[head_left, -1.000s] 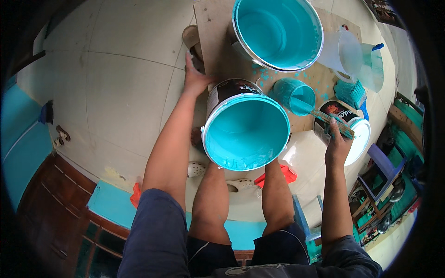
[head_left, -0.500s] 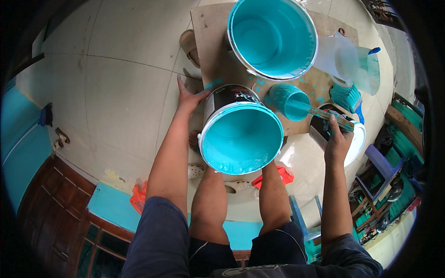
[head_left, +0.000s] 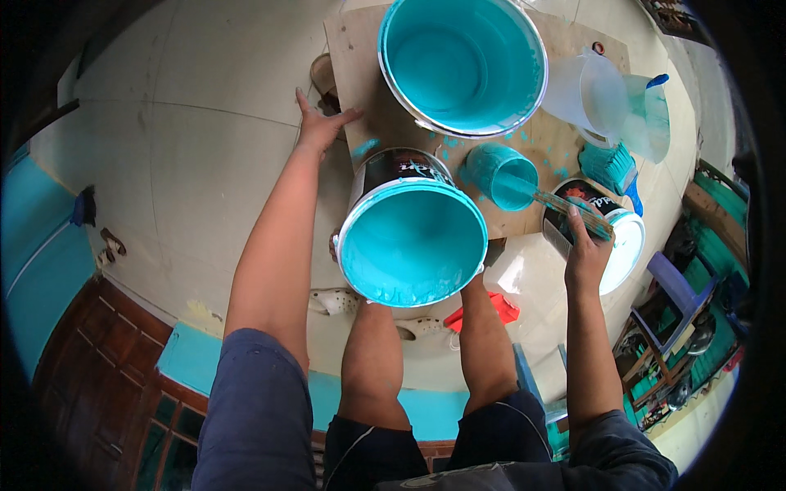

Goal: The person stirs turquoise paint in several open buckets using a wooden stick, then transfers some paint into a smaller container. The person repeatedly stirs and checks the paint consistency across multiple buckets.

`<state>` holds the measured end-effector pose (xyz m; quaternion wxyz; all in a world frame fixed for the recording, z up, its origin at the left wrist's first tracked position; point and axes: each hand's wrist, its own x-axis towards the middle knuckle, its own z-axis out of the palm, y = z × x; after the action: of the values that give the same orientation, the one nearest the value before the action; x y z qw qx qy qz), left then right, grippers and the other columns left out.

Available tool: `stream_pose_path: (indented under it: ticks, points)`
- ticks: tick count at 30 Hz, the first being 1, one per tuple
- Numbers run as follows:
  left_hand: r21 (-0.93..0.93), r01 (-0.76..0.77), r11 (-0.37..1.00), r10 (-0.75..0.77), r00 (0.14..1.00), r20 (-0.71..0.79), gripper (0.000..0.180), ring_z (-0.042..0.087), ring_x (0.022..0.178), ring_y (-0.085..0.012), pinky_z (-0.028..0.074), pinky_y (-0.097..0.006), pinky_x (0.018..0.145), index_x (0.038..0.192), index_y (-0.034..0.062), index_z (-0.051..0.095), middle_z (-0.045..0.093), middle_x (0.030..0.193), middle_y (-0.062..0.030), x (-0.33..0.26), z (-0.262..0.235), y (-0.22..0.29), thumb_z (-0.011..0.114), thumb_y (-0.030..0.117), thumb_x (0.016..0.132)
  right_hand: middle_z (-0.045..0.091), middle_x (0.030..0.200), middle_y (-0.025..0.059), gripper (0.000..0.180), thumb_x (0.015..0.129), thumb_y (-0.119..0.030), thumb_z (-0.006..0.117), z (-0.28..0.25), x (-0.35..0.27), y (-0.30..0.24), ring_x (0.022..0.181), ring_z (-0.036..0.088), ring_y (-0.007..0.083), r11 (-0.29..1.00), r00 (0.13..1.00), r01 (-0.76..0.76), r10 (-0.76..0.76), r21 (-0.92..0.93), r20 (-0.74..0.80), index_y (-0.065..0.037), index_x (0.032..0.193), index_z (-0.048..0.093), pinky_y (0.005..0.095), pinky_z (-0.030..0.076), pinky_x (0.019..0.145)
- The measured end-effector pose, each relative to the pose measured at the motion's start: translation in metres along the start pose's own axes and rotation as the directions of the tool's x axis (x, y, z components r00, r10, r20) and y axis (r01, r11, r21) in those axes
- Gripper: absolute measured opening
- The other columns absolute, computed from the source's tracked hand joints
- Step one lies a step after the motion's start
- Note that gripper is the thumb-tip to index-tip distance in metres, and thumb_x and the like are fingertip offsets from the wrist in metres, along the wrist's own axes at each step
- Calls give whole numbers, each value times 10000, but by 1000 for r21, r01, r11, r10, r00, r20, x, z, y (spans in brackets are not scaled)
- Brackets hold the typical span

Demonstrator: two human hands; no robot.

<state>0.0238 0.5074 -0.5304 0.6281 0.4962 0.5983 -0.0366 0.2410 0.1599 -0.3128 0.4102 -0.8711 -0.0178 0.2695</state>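
Note:
My right hand (head_left: 588,250) is closed around a wooden stick (head_left: 577,213) stained with turquoise paint. The stick's other end reaches into the mouth of a paint-coated cup (head_left: 485,170). Whether the two are joined I cannot tell. My left hand (head_left: 318,129), fingers spread and holding nothing, is beside the left edge of a brown board (head_left: 360,49). Between my arms, a bucket (head_left: 413,245) with a black label tilts its mouth towards me, turquoise paint inside. Farther off stands a larger bucket (head_left: 458,74), its inside coated with turquoise paint.
On the board's right are a translucent jug (head_left: 585,94), a paint-smeared clear container (head_left: 651,123) and a wide paint brush (head_left: 610,168). A black-labelled tub with a white lid (head_left: 626,254) lies past my right hand. Clogs (head_left: 334,301) and a red bag (head_left: 499,309) are on the tiles.
My left hand has moved left and farther away from the near bucket. My right hand still holds the stick in the cup. The buckets and board appear slightly farther left as the view shifts.

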Motion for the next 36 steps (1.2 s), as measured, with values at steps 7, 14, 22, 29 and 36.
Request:
stream_pose_path:
  ticks: [7,14,22,29,36]
  points:
    - [-128,410,903,-399,911,101,1460,279,1438,-447,308,-708,1052,1560,208,-208,96,1625,-238,-17,4,-3,918,427,657,714,928,100,294,931,-194,709,6,0,3,831,653,153,999,1000,10,-9,32,-17,51,1092,685,278,507,778]
    - [169,540,825,-562,816,135,1494,249,1456,-444,293,-724,1052,1583,206,-126,39,1653,-176,-16,-11,18,966,383,579,715,908,88,242,933,-135,697,2,-1,-3,808,656,136,992,987,125,-124,-4,105,48,1091,686,264,514,743]
    - [838,55,543,125,982,-145,1326,350,1425,-401,311,-619,1120,1590,291,54,111,1616,-249,-13,22,79,936,209,603,722,897,106,228,925,-102,692,-1,0,-3,798,669,146,980,969,193,-183,-51,166,71,1073,682,278,524,750]
    - [746,-165,645,525,805,-276,1303,330,1428,-437,344,-614,1077,1591,262,14,88,1613,-270,-7,33,80,907,397,652,711,925,173,135,856,11,700,-2,-2,0,826,684,292,742,775,632,-604,-224,188,32,989,693,357,534,769]
    - [407,-119,906,258,917,-305,1516,120,1479,-469,257,-513,1187,1567,85,-108,66,1568,-367,-22,-2,-20,944,506,560,661,820,149,202,761,22,735,7,-3,-8,724,614,333,650,662,740,-660,-172,356,3,957,689,397,486,659]
